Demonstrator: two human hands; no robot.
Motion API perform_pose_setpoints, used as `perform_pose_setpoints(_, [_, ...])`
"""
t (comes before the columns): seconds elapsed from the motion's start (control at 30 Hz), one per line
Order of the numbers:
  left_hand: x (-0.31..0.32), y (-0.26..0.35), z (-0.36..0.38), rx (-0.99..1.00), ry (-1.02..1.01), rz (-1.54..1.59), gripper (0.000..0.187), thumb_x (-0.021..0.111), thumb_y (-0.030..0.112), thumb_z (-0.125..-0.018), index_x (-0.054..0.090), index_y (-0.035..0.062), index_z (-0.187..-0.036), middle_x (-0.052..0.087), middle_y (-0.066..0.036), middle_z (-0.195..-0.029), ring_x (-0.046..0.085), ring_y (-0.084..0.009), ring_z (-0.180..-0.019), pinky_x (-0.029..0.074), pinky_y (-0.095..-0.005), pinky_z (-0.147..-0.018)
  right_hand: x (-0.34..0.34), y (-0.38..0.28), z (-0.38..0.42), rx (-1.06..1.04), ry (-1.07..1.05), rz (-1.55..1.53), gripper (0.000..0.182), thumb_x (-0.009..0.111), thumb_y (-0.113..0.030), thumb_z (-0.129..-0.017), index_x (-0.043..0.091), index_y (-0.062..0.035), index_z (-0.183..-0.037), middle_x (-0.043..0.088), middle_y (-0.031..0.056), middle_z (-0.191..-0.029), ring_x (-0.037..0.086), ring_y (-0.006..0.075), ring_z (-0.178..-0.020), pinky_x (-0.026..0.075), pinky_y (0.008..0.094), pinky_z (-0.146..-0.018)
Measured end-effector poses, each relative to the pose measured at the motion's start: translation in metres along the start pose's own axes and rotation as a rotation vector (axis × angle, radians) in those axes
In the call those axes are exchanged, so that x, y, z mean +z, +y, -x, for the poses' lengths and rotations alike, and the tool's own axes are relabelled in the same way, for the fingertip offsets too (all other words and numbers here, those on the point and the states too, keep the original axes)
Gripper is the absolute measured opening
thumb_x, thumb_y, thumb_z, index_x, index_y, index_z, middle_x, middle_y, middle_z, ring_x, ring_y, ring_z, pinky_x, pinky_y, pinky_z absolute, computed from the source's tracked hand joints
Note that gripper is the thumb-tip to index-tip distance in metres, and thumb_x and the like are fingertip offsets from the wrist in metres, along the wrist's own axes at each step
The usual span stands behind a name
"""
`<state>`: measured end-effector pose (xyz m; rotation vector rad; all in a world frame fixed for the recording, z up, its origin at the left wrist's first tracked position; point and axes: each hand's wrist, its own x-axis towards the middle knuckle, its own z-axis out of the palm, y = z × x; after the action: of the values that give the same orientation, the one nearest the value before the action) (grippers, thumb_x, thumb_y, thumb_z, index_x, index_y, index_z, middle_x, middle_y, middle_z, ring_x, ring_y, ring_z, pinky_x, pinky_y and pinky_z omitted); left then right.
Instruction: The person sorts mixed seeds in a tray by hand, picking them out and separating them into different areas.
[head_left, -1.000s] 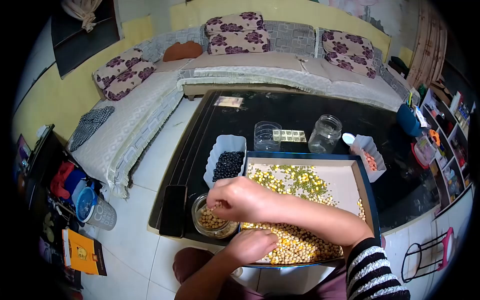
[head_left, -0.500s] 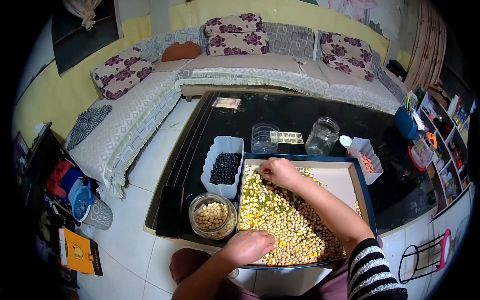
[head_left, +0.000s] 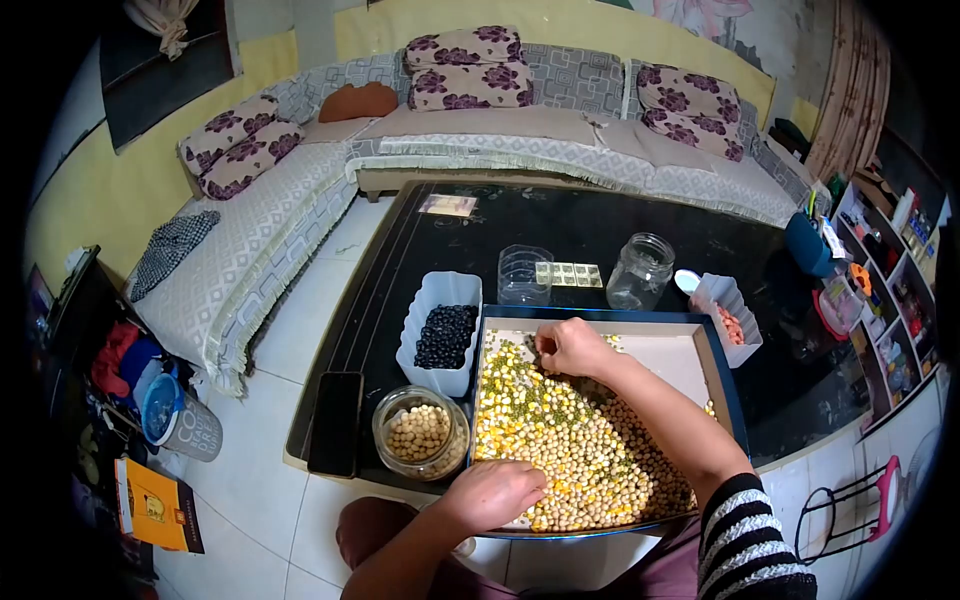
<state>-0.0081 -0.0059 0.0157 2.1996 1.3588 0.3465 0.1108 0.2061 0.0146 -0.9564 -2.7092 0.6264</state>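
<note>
A shallow box [head_left: 738, 400] with a dark blue rim holds a spread of pale round beans [head_left: 620, 470], yellow corn kernels [head_left: 505, 410] and small green beans [head_left: 545, 405]. My right hand [head_left: 575, 348] is over the far part of the mix, thumb and fingertips bent down and pressed together. Whatever they pinch is hidden. At the near left corner my left hand [head_left: 495, 495] rests over the box edge, its fingers curled in against the beans. I cannot see what is under them. Left of the box stands a glass jar [head_left: 385, 455] partly filled with pale round beans.
Beyond the jar is a white plastic container [head_left: 412, 350] of black beans. A phone [head_left: 337, 424] lies on the dark table [head_left: 350, 330]. Behind the box stand a clear container [head_left: 522, 288] and a glass jar [head_left: 640, 270]. A container [head_left: 738, 350] with pinkish pieces sits right.
My right hand has shifted slightly to the right over the mix, its fingers still bent down. My left hand stays at the near left corner. The whole view has shifted slightly.
</note>
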Motion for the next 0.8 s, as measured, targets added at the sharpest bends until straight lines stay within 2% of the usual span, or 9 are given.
perform_pose_setpoints(0.07, [0.000,0.000,0.000,-0.007,0.000,0.006,0.020,0.052,0.025,-0.083,0.062,0.0080,-0.087,0.061,-0.009,-0.083,0.059,-0.0284,-0.079,0.047,-0.0385,-0.071,-0.001,-0.007,-0.003,0.028,0.027,-0.081,0.014,0.063,-0.008,-0.063,0.058,-0.0022,-0.075,0.061,0.0118,-0.068,0.060,0.0221,-0.062,0.047,0.0305,-0.060])
perform_pose_setpoints(0.13, [0.002,-0.002,0.000,0.005,0.014,0.016,0.019,0.052,0.025,-0.083,0.062,0.0082,-0.087,0.061,-0.009,-0.082,0.059,-0.0285,-0.078,0.047,-0.0385,-0.070,0.001,-0.013,-0.008,-0.011,-0.003,-0.140,0.014,0.063,-0.011,-0.063,0.057,-0.0048,-0.073,0.060,0.0125,-0.068,0.059,0.0276,-0.066,0.047,0.0336,-0.063])
perform_pose_setpoints(0.3, [-0.001,0.000,0.000,0.005,0.027,0.020,0.018,0.053,0.024,-0.083,0.062,0.0084,-0.086,0.060,-0.009,-0.080,0.059,-0.0287,-0.077,0.047,-0.0387,-0.069,0.013,-0.023,-0.016,-0.060,0.015,-0.123,0.012,0.062,-0.009,-0.064,0.057,-0.0044,-0.074,0.060,0.0130,-0.067,0.060,0.0285,-0.067,0.047,0.0357,-0.062])
perform_pose_setpoints(0.37, [-0.001,-0.001,0.001,0.011,0.027,0.019,0.018,0.053,0.024,-0.083,0.061,0.0085,-0.086,0.060,-0.009,-0.080,0.059,-0.0288,-0.076,0.047,-0.0388,-0.069,0.018,-0.023,-0.016,-0.142,0.004,-0.066,0.011,0.060,-0.006,-0.064,0.056,-0.0040,-0.074,0.060,0.0135,-0.067,0.059,0.0301,-0.068,0.047,0.0381,-0.062])
perform_pose_setpoints(0.6, [-0.001,0.000,0.001,0.019,0.032,0.020,0.018,0.052,0.024,-0.083,0.061,0.0084,-0.087,0.060,-0.010,-0.080,0.059,-0.0293,-0.076,0.047,-0.0393,-0.069,0.017,-0.015,-0.014,-0.065,-0.024,-0.057,0.011,0.059,-0.005,-0.064,0.055,-0.0037,-0.075,0.060,0.0158,-0.070,0.059,0.0327,-0.071,0.047,0.0395,-0.064])
perform_pose_setpoints(0.8, [-0.001,0.000,0.001,0.012,0.021,0.010,0.019,0.051,0.024,-0.083,0.061,0.0084,-0.087,0.060,-0.010,-0.081,0.059,-0.0293,-0.077,0.047,-0.0393,-0.070,0.014,-0.018,-0.011,-0.078,-0.005,-0.037,0.010,0.058,-0.007,-0.065,0.056,-0.0033,-0.074,0.060,0.0163,-0.071,0.059,0.0325,-0.071,0.047,0.0396,-0.065])
